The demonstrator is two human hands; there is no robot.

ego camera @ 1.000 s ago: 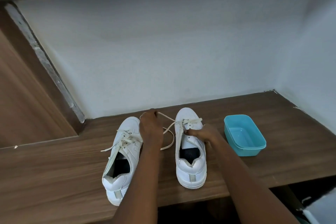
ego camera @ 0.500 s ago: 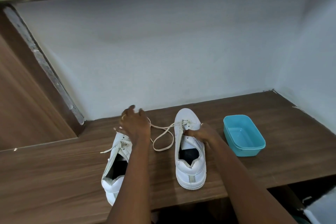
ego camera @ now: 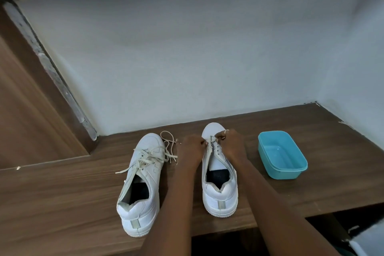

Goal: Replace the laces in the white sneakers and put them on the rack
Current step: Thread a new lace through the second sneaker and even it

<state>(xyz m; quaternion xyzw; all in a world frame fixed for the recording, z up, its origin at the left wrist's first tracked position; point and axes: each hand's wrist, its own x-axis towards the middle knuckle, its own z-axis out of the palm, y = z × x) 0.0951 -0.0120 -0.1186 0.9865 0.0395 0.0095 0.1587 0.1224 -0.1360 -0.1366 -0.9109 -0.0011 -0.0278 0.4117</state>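
My left hand (ego camera: 192,145) and right hand (ego camera: 230,143) are both pinched shut at the lowest eyelets of the smooth white leather sneaker (ego camera: 219,174), apparently on the last threaded bit of its flat cream lace (ego camera: 168,141). Half a second ago the left hand was off to the left, carrying the lace; it is back now. The slack lies curled just left of the grip, so I judge this shoe nearly unlaced, though I can't tell whether the lace is fully free. Further left stands the matching white sneaker (ego camera: 141,183) with its laces loose. Right of the grip sits a glossy turquoise rectangular plastic tub (ego camera: 270,162). All rest on a brown wood-grain shelf (ego camera: 62,193).
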